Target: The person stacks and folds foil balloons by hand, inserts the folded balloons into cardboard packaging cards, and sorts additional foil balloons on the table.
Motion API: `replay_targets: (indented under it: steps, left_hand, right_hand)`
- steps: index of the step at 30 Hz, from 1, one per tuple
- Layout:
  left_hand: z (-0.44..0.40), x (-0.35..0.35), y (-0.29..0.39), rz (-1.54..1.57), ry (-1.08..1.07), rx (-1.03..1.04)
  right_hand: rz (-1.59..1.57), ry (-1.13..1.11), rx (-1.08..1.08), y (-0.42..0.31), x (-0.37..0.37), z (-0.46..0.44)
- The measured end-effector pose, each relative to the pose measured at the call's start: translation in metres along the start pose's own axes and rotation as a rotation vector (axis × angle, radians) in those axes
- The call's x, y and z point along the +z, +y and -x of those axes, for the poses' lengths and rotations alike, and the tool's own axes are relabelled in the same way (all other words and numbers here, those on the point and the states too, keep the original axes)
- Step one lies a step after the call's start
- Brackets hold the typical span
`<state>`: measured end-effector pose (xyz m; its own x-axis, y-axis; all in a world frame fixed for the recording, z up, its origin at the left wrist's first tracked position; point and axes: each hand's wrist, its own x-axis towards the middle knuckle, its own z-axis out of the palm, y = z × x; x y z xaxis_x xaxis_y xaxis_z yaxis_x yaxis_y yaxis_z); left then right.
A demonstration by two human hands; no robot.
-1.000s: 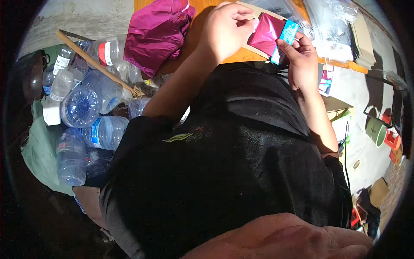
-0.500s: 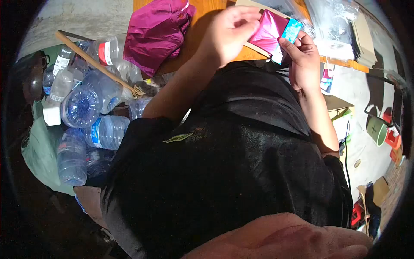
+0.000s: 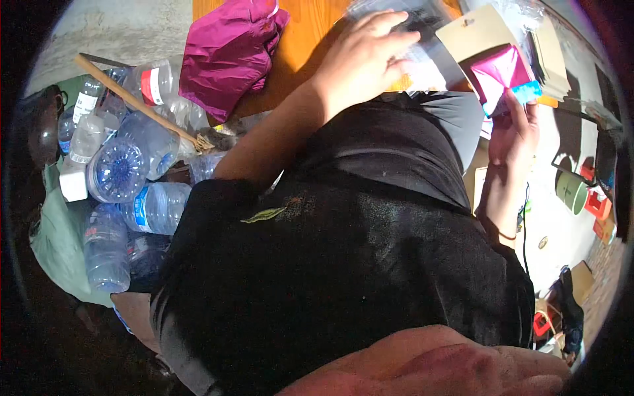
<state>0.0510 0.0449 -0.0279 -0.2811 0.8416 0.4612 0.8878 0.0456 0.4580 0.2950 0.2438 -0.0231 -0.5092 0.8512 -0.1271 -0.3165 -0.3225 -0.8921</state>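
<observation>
My right hand (image 3: 515,129) pinches a folded shiny magenta packet (image 3: 496,68) by its blue label (image 3: 526,92) at the lower edge. Behind the packet is a tan cardboard card (image 3: 482,33) with a small hanging hole near its top. My left hand (image 3: 363,59) is open, fingers apart, over clear plastic bags (image 3: 429,56); whether its fingertips touch the plastic I cannot tell. Left of that hand, a crumpled magenta cloth-like bag (image 3: 228,59) lies on the orange wooden table (image 3: 307,26).
Several clear plastic bottles (image 3: 119,168) are heaped at the left, with a wooden-handled brush (image 3: 139,102) across them. At the far right are stacked cardboard cards (image 3: 551,59), a green bucket (image 3: 572,191) and red plastic items (image 3: 598,203).
My right hand has moved right with the magenta packet, and the cardboard card has shifted right along with it. My left hand has moved from beside the packet to over the clear plastic bags.
</observation>
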Motion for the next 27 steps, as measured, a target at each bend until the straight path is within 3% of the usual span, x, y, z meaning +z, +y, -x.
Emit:
replay_targets:
  steps: [1,6,8,9,10,12,14,16,22,25,27]
  left_hand:
    - [0.003,0.005,0.001,-0.060,-0.042,-0.004]
    - [0.005,0.009,-0.014,-0.145,-0.133,0.017]
    - [-0.002,-0.004,-0.016,0.035,-0.059,-0.023]
    - [-0.008,-0.016,-0.008,-0.162,0.131,0.239]
    - [-0.011,-0.022,0.001,-0.167,0.132,0.236]
    - [-0.015,-0.027,0.016,0.106,0.003,-0.126]
    - [-0.013,-0.014,0.017,0.053,-0.069,-0.138]
    - [-0.003,0.012,0.005,-0.159,-0.014,-0.017]
    - [0.007,0.010,-0.008,-0.100,-0.069,-0.055]
    - [0.008,-0.001,0.001,-0.137,0.008,-0.031]
    - [-0.003,-0.017,0.016,-0.092,-0.145,-0.069]
  right_hand:
    - [-0.023,-0.088,-0.002,-0.001,-0.007,0.003]
    - [0.008,-0.053,0.051,0.008,-0.031,0.020]
    - [-0.030,-0.004,0.070,0.011,-0.031,0.027]
    - [-0.052,-0.025,0.098,0.010,-0.029,0.032]
    - [-0.053,-0.030,0.100,0.009,-0.025,0.035]
    - [-0.021,0.028,0.133,0.008,-0.018,0.042]
    - [-0.011,0.040,0.150,0.008,-0.019,0.043]
    - [-0.045,0.024,0.151,0.010,-0.026,0.042]
    - [-0.047,0.063,0.151,0.008,-0.019,0.047]
    - [-0.054,0.067,0.213,0.009,-0.015,0.052]
    - [-0.035,0.034,0.238,0.012,-0.027,0.051]
